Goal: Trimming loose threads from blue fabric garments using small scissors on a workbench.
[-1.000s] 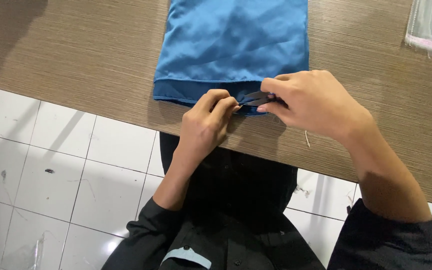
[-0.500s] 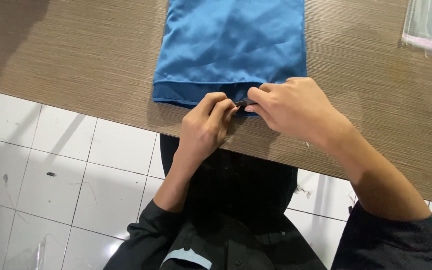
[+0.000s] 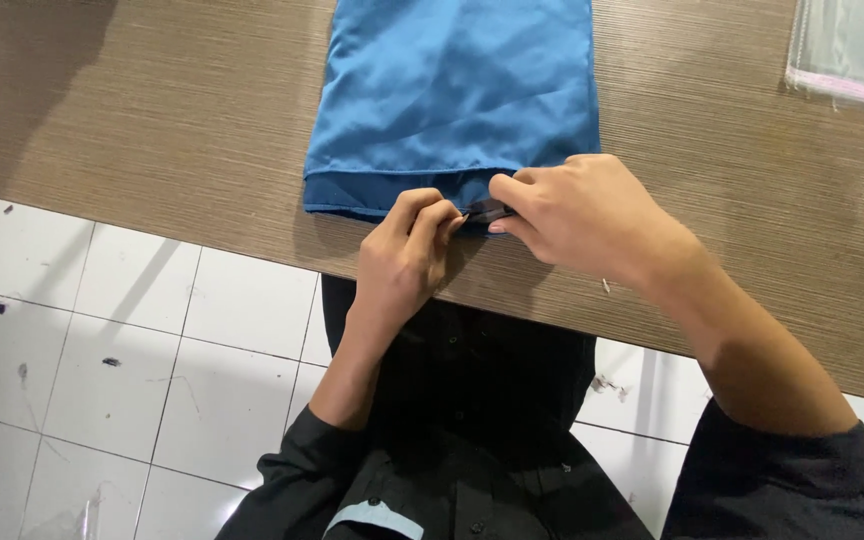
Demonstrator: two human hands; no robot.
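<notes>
Two hands [image 3: 512, 225] pinch one cloth [image 3: 452, 95], seemingly.

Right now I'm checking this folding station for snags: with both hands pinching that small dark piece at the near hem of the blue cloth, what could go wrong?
1. The folded blue cloth ends close to the edge of the wooden table; a tug toward the body could drag its hem off.
2. The left hand and right hand pinch the small dark piece with their fingertips; it might slip.
3. Pulling could crease the smooth fold.
</notes>
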